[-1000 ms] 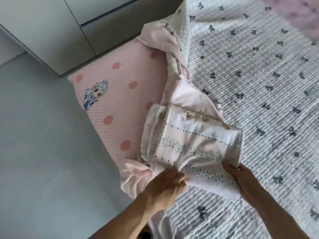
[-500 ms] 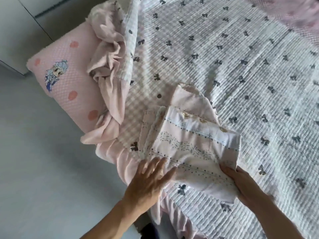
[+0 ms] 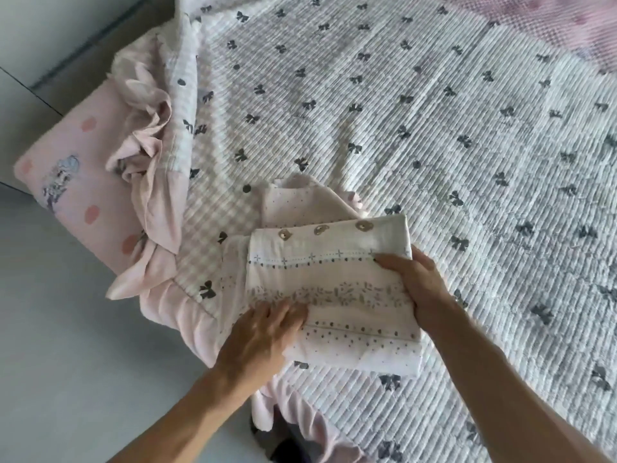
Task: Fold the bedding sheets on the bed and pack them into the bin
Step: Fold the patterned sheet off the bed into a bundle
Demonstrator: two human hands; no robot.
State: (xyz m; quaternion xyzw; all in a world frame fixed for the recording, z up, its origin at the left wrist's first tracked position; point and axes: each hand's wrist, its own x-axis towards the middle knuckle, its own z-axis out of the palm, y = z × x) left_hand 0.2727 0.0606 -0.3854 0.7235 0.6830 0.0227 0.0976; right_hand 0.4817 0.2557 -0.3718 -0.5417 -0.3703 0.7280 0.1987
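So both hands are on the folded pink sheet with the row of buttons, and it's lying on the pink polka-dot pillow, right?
Not quite. The head view shows the left hand and right hand on the folded pink sheet with the row of buttons, but it lies on the white quilted bedspread with dark bows. The pink polka-dot pillow sits apart, to the left.

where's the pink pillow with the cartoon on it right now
In the head view the pink pillow lies at the far left, at the bed's edge beside the bunched pink ruffle.

The folded sheet is soft matt cloth; the bedspread beneath is ribbed, quilted fabric.
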